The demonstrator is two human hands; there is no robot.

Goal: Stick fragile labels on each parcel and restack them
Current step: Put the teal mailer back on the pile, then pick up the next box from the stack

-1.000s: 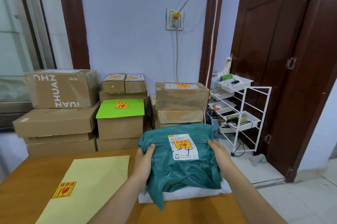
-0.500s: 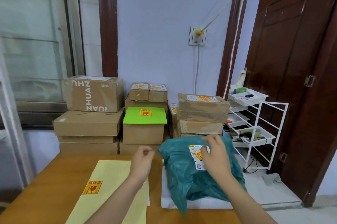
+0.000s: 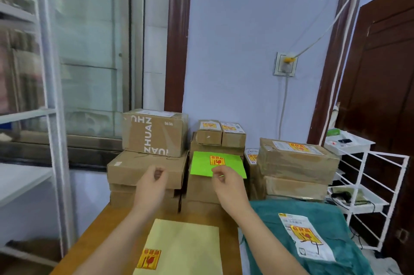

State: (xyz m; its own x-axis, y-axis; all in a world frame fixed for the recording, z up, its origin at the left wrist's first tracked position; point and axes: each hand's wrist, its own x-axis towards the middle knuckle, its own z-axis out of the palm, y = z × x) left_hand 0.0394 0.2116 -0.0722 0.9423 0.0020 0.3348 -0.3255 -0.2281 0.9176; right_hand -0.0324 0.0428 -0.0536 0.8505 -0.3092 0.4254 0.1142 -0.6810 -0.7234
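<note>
Lying nearest on the wooden counter (image 3: 107, 227) is a pale yellow envelope (image 3: 186, 245) with a red-and-yellow fragile sticker (image 3: 149, 258) at its near left corner. Just to its right sits a teal plastic mailer bag (image 3: 331, 218), its white shipping label (image 3: 305, 239) carrying a fragile sticker too.

Both forearms reach out above the counter, over the envelope's far edge. The left hand (image 3: 149, 187) has its fingers loosely curled, thumb and fingertips close together; whether anything is pinched there cannot be told. The right hand (image 3: 228, 185) is curled the same way, its grip narrow, and seems to touch nothing, though the blur leaves this unsure. Both hands hang apart from each other and from the parcels.

Beyond the counter stand stacks of cardboard boxes: a big box printed with letters (image 3: 154, 132) on the left pile, a box with a bright green top (image 3: 201, 166) bearing a sticker in the middle, two small stickered boxes (image 3: 220, 132) behind it, and a taped stickered box (image 3: 298, 158) to the right. A white wire rack (image 3: 367, 185) stands by the dark door (image 3: 385, 86).
</note>
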